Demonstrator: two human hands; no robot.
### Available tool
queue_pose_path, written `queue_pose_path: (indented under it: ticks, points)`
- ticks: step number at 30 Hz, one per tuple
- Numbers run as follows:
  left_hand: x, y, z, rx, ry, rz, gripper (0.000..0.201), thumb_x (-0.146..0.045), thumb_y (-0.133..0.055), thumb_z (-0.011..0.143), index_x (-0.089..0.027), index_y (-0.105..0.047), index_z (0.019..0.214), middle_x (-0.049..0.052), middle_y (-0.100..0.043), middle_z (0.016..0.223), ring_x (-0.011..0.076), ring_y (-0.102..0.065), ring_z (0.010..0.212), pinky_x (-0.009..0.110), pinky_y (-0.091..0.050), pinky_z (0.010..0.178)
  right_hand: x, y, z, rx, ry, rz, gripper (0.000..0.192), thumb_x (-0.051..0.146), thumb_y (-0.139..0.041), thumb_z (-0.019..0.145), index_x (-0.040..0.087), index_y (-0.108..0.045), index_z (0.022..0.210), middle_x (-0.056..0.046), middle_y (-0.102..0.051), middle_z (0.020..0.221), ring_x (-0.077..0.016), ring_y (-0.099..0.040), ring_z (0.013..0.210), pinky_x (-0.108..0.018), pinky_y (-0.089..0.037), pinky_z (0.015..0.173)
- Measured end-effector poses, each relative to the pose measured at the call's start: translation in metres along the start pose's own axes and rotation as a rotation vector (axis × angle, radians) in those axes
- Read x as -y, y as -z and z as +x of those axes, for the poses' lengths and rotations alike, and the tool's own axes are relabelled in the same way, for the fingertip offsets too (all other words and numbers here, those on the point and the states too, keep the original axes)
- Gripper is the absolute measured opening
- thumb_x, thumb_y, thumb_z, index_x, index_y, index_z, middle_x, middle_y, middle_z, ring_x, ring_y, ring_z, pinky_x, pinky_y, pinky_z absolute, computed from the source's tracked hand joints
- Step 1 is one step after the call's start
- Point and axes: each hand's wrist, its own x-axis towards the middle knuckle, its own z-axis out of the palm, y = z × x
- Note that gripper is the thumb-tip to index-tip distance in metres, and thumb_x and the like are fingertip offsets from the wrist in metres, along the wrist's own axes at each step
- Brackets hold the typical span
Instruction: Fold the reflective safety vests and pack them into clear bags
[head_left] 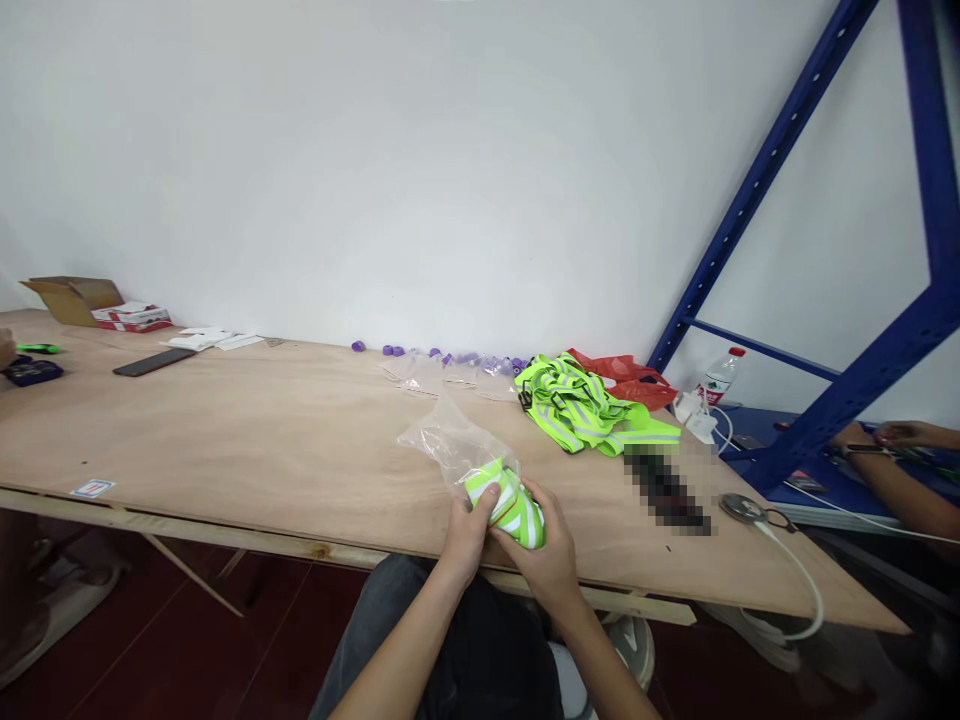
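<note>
Near the table's front edge I hold a folded bundle of neon-green reflective strap (517, 512) with silver stripes. My left hand (474, 525) is closed at the bundle's left side, thumb on top, where the mouth of a clear plastic bag (457, 435) meets it. The upper end of the bundle lies inside or under the bag's film; I cannot tell how far. My right hand (546, 545) wraps round the right side of the bundle. Beyond my hands, to the right, lies a loose heap of the same green reflective straps (574, 405).
Small purple rolls (394, 350) and clear bags (420, 372) lie along the wall. A red plastic bag (626, 375), a white charger (696, 415) and a round metal disc with a cable (742, 508) are on the right. A cardboard box (71, 300) stands far left. A blue shelf frame (750, 190) rises right.
</note>
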Motion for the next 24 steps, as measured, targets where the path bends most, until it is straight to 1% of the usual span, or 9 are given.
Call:
queue_pose_path:
  ticks: [4,8,11,15,17,19,20,21,24]
  points:
    - [-0.004,-0.002,0.0,-0.013,0.036,-0.046,0.052,-0.049,-0.085,0.067,-0.011,-0.074,0.1,0.013,-0.076,0.102,0.0279,-0.07,0.096,0.039,-0.053,0.092,0.001,0.0,0.0,-0.003,0.064,-0.045,0.06,0.036,-0.075,0.079,0.023,-0.051,0.132,-0.012,-0.065,0.119,-0.0294,-0.063,0.109,-0.047,-0.055,0.093]
    - [-0.003,-0.003,0.001,-0.01,0.05,-0.067,0.056,-0.05,-0.085,0.067,-0.01,-0.072,0.104,0.013,-0.076,0.102,0.0291,-0.07,0.097,0.041,-0.053,0.093,0.0,-0.002,-0.002,-0.018,0.089,-0.069,0.06,0.036,-0.074,0.08,0.023,-0.05,0.133,-0.013,-0.064,0.121,-0.0301,-0.063,0.111,-0.048,-0.054,0.093]
    - [-0.002,-0.001,0.002,0.024,0.041,-0.033,0.056,-0.051,-0.082,0.071,-0.011,-0.072,0.108,0.014,-0.075,0.11,0.0308,-0.069,0.105,0.043,-0.05,0.098,-0.003,-0.002,-0.003,-0.03,0.066,-0.055,0.061,0.036,-0.075,0.079,0.023,-0.05,0.133,-0.013,-0.064,0.121,-0.0305,-0.063,0.111,-0.048,-0.054,0.093]
    - [-0.003,0.0,0.002,0.113,0.029,0.042,0.056,-0.048,-0.082,0.072,-0.015,-0.071,0.117,0.013,-0.07,0.124,0.032,-0.062,0.12,0.044,-0.044,0.108,-0.006,0.0,0.002,-0.009,-0.012,0.005,0.061,0.034,-0.073,0.078,0.022,-0.051,0.134,-0.013,-0.062,0.124,-0.03,-0.061,0.115,-0.048,-0.054,0.096]
    - [-0.005,-0.001,0.001,0.148,0.09,0.017,0.058,-0.048,-0.083,0.073,-0.016,-0.07,0.12,0.014,-0.07,0.125,0.0327,-0.062,0.12,0.046,-0.044,0.108,-0.007,0.002,0.006,0.023,-0.03,0.034,0.059,0.035,-0.073,0.079,0.023,-0.053,0.133,-0.012,-0.059,0.126,-0.0298,-0.059,0.118,-0.047,-0.053,0.097]
    - [-0.007,-0.003,-0.001,0.163,0.178,-0.054,0.06,-0.048,-0.082,0.073,-0.016,-0.069,0.122,0.014,-0.07,0.123,0.0332,-0.065,0.116,0.048,-0.047,0.105,-0.007,0.002,0.009,0.051,-0.032,0.049,0.056,0.036,-0.073,0.079,0.024,-0.057,0.131,-0.012,-0.057,0.127,-0.0296,-0.058,0.119,-0.046,-0.053,0.098]
    - [-0.008,-0.004,-0.001,0.151,0.194,-0.095,0.06,-0.047,-0.083,0.072,-0.016,-0.068,0.121,0.014,-0.071,0.122,0.033,-0.066,0.114,0.048,-0.048,0.104,-0.007,0.0,0.01,0.062,-0.032,0.054,0.055,0.038,-0.073,0.079,0.024,-0.059,0.13,-0.012,-0.056,0.126,-0.0294,-0.058,0.118,-0.045,-0.053,0.098]
    - [-0.008,-0.006,-0.002,0.127,0.182,-0.129,0.059,-0.046,-0.084,0.071,-0.016,-0.069,0.12,0.014,-0.071,0.121,0.0326,-0.067,0.112,0.047,-0.048,0.103,-0.008,-0.001,0.011,0.073,-0.032,0.058,0.053,0.039,-0.073,0.079,0.024,-0.06,0.129,-0.012,-0.056,0.125,-0.0292,-0.059,0.117,-0.044,-0.054,0.097]
    - [-0.007,-0.008,-0.003,0.044,0.064,-0.191,0.057,-0.04,-0.088,0.066,-0.014,-0.07,0.114,0.014,-0.072,0.117,0.0316,-0.067,0.112,0.043,-0.048,0.103,-0.009,-0.008,0.012,0.083,-0.037,0.081,0.049,0.042,-0.072,0.08,0.022,-0.064,0.125,-0.012,-0.058,0.121,-0.0287,-0.06,0.114,-0.042,-0.055,0.095]
